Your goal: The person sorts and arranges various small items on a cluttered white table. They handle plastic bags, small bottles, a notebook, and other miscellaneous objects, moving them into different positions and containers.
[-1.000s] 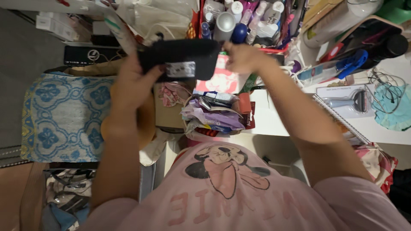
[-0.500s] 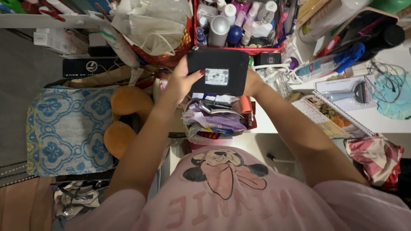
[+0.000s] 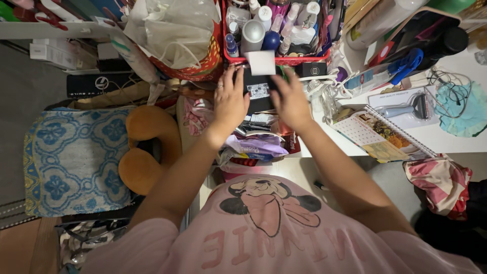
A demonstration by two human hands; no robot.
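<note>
Both hands press on a black pouch [image 3: 257, 91] that lies at the near left corner of the white desk [image 3: 446, 139], just in front of the red basket [image 3: 276, 59]. The left hand [image 3: 229, 101] lies flat on the pouch's left end, fingers spread apart and flat. The right hand [image 3: 290, 99] covers its right end, fingers loosely together and curled over the edge; whether they grip underneath cannot be told from this angle.

Little open room is left around the pouch. The basket wall stands just behind it, and a white card [image 3: 262, 62] leans against that wall, seemingly touching the pouch's far edge. The basket is packed upright with spray cans, bottles and tubes [image 3: 274, 25].

Just near of the hands, at the desk's front edge, a round tub [image 3: 253, 165] overflows with wrappers and packets [image 3: 258, 146]. To the left, off the desk, sit a bulging plastic bag [image 3: 175, 30], an orange neck pillow [image 3: 147, 147] and a blue patterned cloth [image 3: 71, 162]. To the right on the desk lie a spiral calendar [image 3: 380, 134], a packaged peeler [image 3: 406, 109] and a teal cloth [image 3: 464, 114].
</note>
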